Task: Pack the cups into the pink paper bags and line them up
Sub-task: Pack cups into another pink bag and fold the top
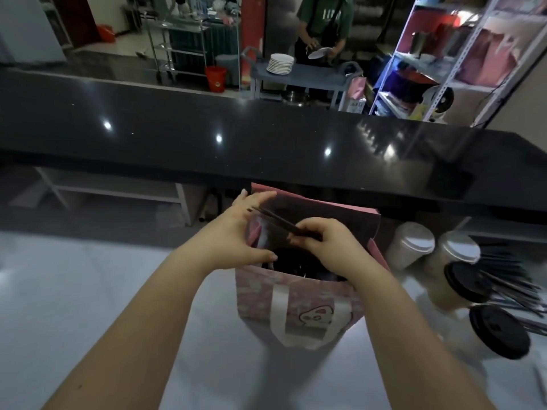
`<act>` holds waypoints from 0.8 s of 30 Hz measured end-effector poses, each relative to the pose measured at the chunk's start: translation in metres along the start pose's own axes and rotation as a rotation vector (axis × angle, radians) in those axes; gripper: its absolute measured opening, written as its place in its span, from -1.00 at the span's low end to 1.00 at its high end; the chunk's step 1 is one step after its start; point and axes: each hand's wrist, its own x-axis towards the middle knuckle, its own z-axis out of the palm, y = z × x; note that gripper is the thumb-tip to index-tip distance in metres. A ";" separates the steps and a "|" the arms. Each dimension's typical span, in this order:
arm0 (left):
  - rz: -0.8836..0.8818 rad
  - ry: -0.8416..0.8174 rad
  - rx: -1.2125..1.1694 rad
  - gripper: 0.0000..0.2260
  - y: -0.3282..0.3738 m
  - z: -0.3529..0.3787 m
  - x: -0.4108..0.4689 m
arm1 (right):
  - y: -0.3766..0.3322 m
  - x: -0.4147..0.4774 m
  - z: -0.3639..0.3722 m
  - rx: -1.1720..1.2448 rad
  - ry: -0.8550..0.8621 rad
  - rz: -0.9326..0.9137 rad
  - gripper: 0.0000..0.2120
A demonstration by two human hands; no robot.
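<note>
While we are looking down through the head camera, our left hand [239, 232] is bracing the mouth of the pink bag [299, 309] apart, fingers spread fairly straight along its left wall. Our right hand [322, 244] is pinching two dark straws [275, 221] just above the opening. One cup [296, 264] with a dark lid is sitting low inside the bag. We are judging the bag light and floppy, thin paper that creases easily, so taking it by the rim or the white handles [278, 309] suits it better than squeezing the walls. The straws are looking thin, stiff and slick, so a firm pinch is needed. The other cups [411, 245] are waiting to the right on the white table [88, 291], beside the spare straws [509, 279]. They are probably weighty and squeezable, so we are favouring a grip round the body, not the lid. The black counter [207, 161] is overhanging just behind the bag, so open room for lining up is lying to the left.
</note>
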 end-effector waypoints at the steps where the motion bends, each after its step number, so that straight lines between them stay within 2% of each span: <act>1: -0.010 -0.026 -0.016 -0.04 0.000 0.001 0.000 | 0.006 0.000 -0.003 -0.034 0.017 0.050 -0.91; 3: -0.019 -0.039 -0.026 0.04 0.001 0.002 0.001 | 0.018 0.001 -0.010 -0.160 0.069 0.138 -0.91; 5: -0.035 -0.016 -0.005 0.08 0.006 0.003 0.003 | 0.025 0.002 -0.014 -0.403 0.087 0.230 -0.88; 8: -0.018 -0.001 0.070 0.07 0.008 0.002 0.005 | 0.028 0.009 -0.012 -0.690 0.051 0.290 -0.71; 10: 0.009 0.006 0.169 0.00 0.010 0.001 0.004 | 0.025 0.012 -0.008 -0.707 0.030 0.276 -0.56; 12: 0.013 0.069 0.318 -0.13 0.014 0.001 0.002 | 0.018 0.010 -0.009 -0.689 0.058 0.230 -0.52; 17: 0.057 0.322 0.533 -0.52 0.036 0.001 0.002 | -0.010 -0.018 -0.021 -0.528 0.217 0.089 -0.67; 21: 0.108 0.370 0.553 -0.65 0.064 0.016 0.014 | -0.022 -0.042 -0.041 -0.549 0.347 0.015 -0.71; 24: 0.090 0.457 0.507 -0.73 0.085 0.034 0.027 | -0.017 -0.063 -0.058 -0.603 0.420 0.037 -0.74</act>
